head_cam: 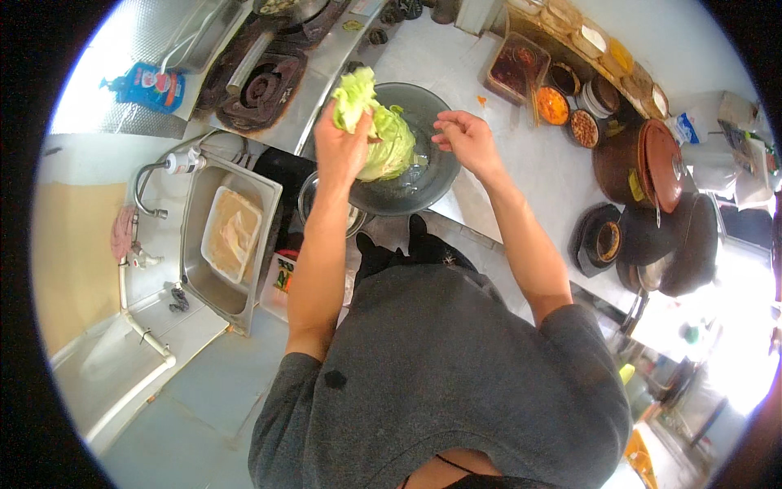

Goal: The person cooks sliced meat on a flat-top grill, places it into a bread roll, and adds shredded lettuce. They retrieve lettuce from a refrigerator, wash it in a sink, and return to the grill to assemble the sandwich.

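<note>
A wide grey basin (437,189) stands in front of me on the counter, its near rim reaching past the edge. In it rests a pale green head of leafy vegetable (391,150), lettuce or cabbage. My left hand (342,143) is at the basin's left side, gripping a loose crinkled green leaf (354,95) above the head. Whether these fingers also touch the head is hard to tell. Over the right rim hovers my right hand (469,142), fingers loosely curled and somewhat apart, with nothing visible in them. Some water glints at the bottom of the basin.
Left is a steel sink (269,202) holding a white tub (211,229) with cloudy liquid and a pale piece. A stove burner (263,91) lies beyond it. To the right are an orange-filled bowl (553,105), a dark-sauce container (519,67) and a brown lidded pot (617,160).
</note>
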